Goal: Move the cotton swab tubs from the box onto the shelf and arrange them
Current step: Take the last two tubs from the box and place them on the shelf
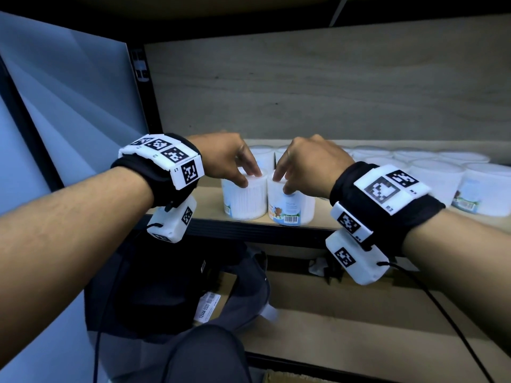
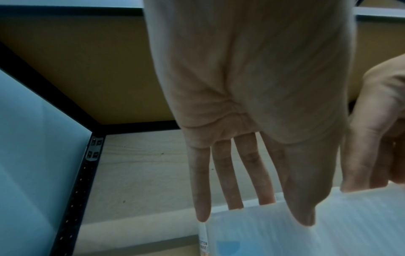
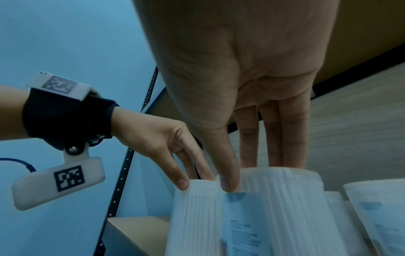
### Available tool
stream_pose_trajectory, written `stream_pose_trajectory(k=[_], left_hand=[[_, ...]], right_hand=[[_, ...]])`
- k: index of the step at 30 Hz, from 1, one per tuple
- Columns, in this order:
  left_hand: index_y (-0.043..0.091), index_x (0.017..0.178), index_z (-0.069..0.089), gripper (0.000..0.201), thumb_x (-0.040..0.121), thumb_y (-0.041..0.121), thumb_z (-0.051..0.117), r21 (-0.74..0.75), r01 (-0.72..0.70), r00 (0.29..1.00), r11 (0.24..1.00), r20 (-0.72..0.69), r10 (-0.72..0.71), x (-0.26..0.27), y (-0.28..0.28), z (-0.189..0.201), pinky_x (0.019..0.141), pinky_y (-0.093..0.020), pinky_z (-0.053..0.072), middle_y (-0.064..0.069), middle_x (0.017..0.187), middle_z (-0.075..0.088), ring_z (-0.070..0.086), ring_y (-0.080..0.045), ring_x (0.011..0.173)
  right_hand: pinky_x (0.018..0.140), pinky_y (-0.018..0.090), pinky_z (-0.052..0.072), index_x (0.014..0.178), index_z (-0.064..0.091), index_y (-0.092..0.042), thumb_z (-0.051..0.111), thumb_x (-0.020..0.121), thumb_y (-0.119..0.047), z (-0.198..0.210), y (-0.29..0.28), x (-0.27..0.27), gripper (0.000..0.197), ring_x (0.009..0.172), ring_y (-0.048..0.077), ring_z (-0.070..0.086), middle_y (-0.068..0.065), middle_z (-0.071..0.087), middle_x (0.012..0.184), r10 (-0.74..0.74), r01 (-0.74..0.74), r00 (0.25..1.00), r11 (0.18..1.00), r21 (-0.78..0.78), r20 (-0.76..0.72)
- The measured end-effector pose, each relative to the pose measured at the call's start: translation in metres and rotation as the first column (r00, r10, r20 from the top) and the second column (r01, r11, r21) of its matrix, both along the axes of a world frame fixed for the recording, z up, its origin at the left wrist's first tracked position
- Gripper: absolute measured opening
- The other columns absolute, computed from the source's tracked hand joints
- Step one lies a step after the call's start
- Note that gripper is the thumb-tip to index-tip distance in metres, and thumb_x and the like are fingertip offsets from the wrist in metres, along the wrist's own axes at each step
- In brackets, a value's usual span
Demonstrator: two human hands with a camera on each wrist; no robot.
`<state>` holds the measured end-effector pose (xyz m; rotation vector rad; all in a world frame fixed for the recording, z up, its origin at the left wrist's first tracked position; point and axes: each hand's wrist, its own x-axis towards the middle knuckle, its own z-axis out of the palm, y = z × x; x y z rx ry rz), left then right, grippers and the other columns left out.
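Two white cotton swab tubs stand side by side at the front left of the wooden shelf (image 1: 210, 205). My left hand (image 1: 250, 179) grips the left tub (image 1: 244, 200) from above, thumb on its front and fingers over the lid. My right hand (image 1: 282, 184) holds the right tub (image 1: 291, 207), which has a bear label, the same way. In the left wrist view my left hand (image 2: 269, 214) has its fingers behind the left tub (image 2: 252, 233). In the right wrist view my right hand (image 3: 256, 175) pinches the rim of the right tub (image 3: 285, 207).
Several more tubs (image 1: 437, 175) stand in rows behind and to the right. The black shelf post (image 1: 139, 67) and a pale wall panel (image 1: 69, 106) close in the left side. Below lie a dark bag (image 1: 166, 286) and cardboard (image 1: 331, 313).
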<state>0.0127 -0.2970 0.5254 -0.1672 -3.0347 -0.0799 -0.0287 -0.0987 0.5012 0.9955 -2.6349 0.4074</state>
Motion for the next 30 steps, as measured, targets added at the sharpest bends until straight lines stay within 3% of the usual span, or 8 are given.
stream_pose_trajectory(k=[6, 9, 11, 18, 30], left_hand=[[0.039, 0.112, 0.074, 0.035, 0.080, 0.028, 0.081, 0.002, -0.016, 1.000, 1.000, 0.015, 0.016, -0.012, -0.002, -0.001, 0.083, -0.021, 0.046, 0.026, 0.091, 0.068, 0.055, 0.019, 0.077], [0.040, 0.113, 0.074, 0.035, 0.080, 0.029, 0.080, -0.004, -0.031, 0.999, 1.000, 0.006, 0.031, -0.019, -0.003, -0.002, 0.089, -0.027, 0.052, 0.024, 0.094, 0.069, 0.065, 0.002, 0.090], [0.040, 0.113, 0.074, 0.035, 0.080, 0.028, 0.080, 0.006, -0.036, 0.999, 0.999, 0.003, 0.036, -0.025, -0.004, -0.003, 0.093, -0.029, 0.052, 0.022, 0.101, 0.071, 0.066, -0.003, 0.094], [0.036, 0.114, 0.074, 0.036, 0.081, 0.024, 0.080, 0.026, -0.040, 0.999, 0.999, -0.005, 0.040, -0.046, -0.009, -0.006, 0.092, -0.025, 0.049, 0.017, 0.113, 0.072, 0.062, -0.001, 0.093], [0.034, 0.114, 0.074, 0.037, 0.080, 0.024, 0.081, 0.026, -0.047, 0.998, 0.999, -0.030, 0.047, -0.073, -0.018, -0.009, 0.089, -0.021, 0.047, 0.016, 0.112, 0.073, 0.062, -0.001, 0.094]], right_hand=[[0.079, 0.030, 0.054, 0.087, 0.078, -0.034, 0.086, 0.065, -0.017, -0.002, -0.011, -0.020, 0.029, 0.092, 0.021, 0.067, -0.007, 0.073, 0.091, -0.036, 0.037, 0.999, 0.999, 0.006, -0.012], [0.085, 0.034, 0.055, 0.088, 0.077, -0.033, 0.086, 0.066, -0.018, -0.004, -0.017, -0.033, 0.029, 0.094, 0.021, 0.067, -0.007, 0.073, 0.091, -0.051, 0.051, 0.999, 0.999, 0.015, -0.015], [0.086, 0.035, 0.055, 0.089, 0.077, -0.034, 0.087, 0.065, -0.019, -0.005, -0.020, -0.042, 0.030, 0.096, 0.022, 0.066, -0.006, 0.073, 0.094, -0.061, 0.061, 0.998, 0.998, 0.020, -0.025], [0.085, 0.031, 0.055, 0.092, 0.077, -0.038, 0.087, 0.065, -0.022, -0.005, -0.026, -0.065, 0.033, 0.094, 0.020, 0.069, -0.007, 0.075, 0.095, -0.064, 0.065, 0.998, 0.997, 0.033, -0.030], [0.085, 0.029, 0.053, 0.095, 0.077, -0.040, 0.086, 0.065, -0.024, -0.002, -0.034, -0.091, 0.035, 0.099, 0.021, 0.067, -0.009, 0.075, 0.100, -0.077, 0.077, 0.997, 0.995, 0.057, 0.000]])
